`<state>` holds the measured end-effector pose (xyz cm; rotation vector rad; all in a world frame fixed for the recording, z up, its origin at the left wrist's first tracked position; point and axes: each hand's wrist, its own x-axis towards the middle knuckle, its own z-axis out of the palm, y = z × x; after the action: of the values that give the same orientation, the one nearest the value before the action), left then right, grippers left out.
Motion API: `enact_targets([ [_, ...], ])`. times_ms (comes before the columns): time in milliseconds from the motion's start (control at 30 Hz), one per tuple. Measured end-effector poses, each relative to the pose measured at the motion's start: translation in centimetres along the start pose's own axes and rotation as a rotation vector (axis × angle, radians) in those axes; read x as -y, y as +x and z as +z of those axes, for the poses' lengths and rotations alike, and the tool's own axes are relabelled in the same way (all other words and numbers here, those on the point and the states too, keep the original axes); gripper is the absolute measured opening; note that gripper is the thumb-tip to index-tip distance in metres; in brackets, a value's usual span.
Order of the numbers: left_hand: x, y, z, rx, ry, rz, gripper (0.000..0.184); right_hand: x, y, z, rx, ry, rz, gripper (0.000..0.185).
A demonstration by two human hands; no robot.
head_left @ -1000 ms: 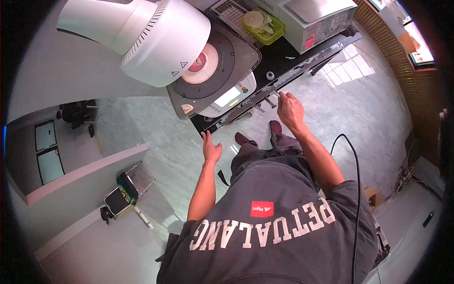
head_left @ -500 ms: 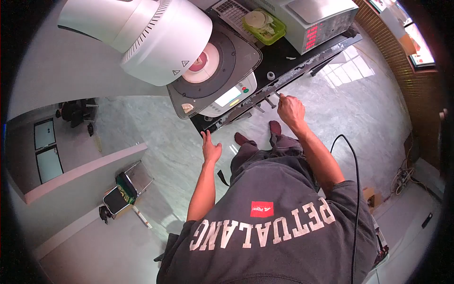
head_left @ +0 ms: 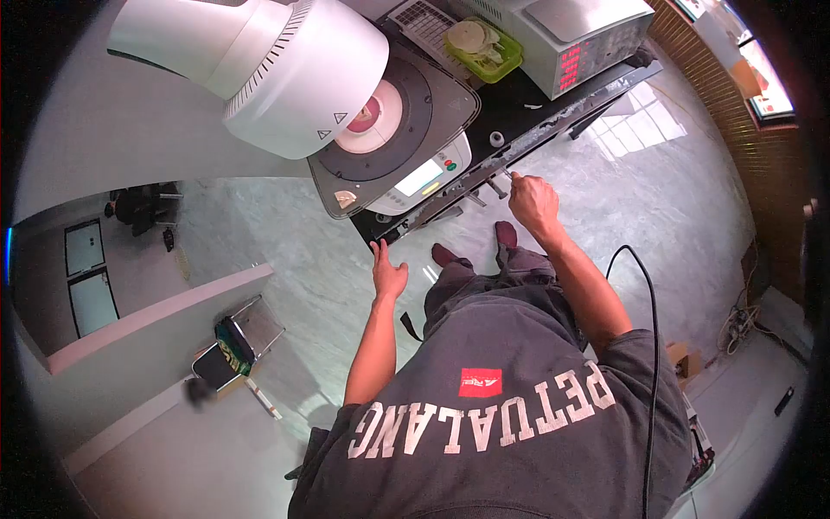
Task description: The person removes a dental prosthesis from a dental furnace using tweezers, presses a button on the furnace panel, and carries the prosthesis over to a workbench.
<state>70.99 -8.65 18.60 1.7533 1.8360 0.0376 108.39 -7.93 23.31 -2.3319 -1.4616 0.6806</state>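
My right hand [head_left: 533,204] is closed in a fist close to the front edge of the black table [head_left: 529,138]. It grips a thin metal tool, mostly hidden by the fingers. My left hand [head_left: 389,273] has its fingers stretched out, with the tips at or just by the table's near left corner. In front of me stands a white dental furnace [head_left: 307,73] with a control panel [head_left: 422,180]. On its round platform, a pink and red disc [head_left: 373,117] shows under the hood. A small pale piece [head_left: 345,199] lies on the furnace's plate corner.
A green basket [head_left: 501,69] of pale discs sits behind the furnace. To its right is a grey box-shaped device [head_left: 577,54] with red digits. A small white bottle [head_left: 495,138] stands near the table edge. A black cable [head_left: 650,346] hangs at my right; a chair [head_left: 226,350] stands left.
Almost nothing differs. The view has shifted slightly, and both hands keep nearly the same place and pose. A dark shape beside the chair is now blurred.
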Motion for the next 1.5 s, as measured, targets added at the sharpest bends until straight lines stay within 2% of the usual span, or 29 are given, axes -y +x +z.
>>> enact_targets([
  [433, -0.5, -0.2, -0.4, -0.002, 0.011, 0.009, 0.084, -0.2, 0.0, 0.2, 0.031, -0.036, -0.021, 0.026],
  [633, -0.7, -0.2, -0.5, -0.001, -0.010, 0.000, 0.084, -0.6, 0.2, 0.8, -0.005, -0.001, 0.000, 0.034],
  [733, -0.7, -0.3, -0.5, 0.002, -0.020, -0.006, 0.084, -1.2, 0.4, 1.7, -0.048, -0.006, -0.015, 0.019],
  [833, -0.5, -0.1, -0.4, 0.000, 0.023, -0.006, 0.085, -1.1, 0.2, 1.5, -0.024, 0.061, 0.003, 0.039],
  [1133, -1.1, -0.2, -0.7, 0.030, -0.081, -0.040, 0.085, -0.6, 0.2, 0.9, 0.001, 0.034, 0.019, 0.037],
  [1233, -0.8, -0.2, -0.6, 0.020, -0.003, -0.017, 0.085, -0.5, 0.2, 0.7, 0.019, 0.022, 0.023, 0.037],
  [1500, -0.6, -0.2, -0.4, 0.018, -0.030, -0.028, 0.086, -0.4, 0.2, 0.5, 0.033, 0.007, 0.017, 0.034],
])
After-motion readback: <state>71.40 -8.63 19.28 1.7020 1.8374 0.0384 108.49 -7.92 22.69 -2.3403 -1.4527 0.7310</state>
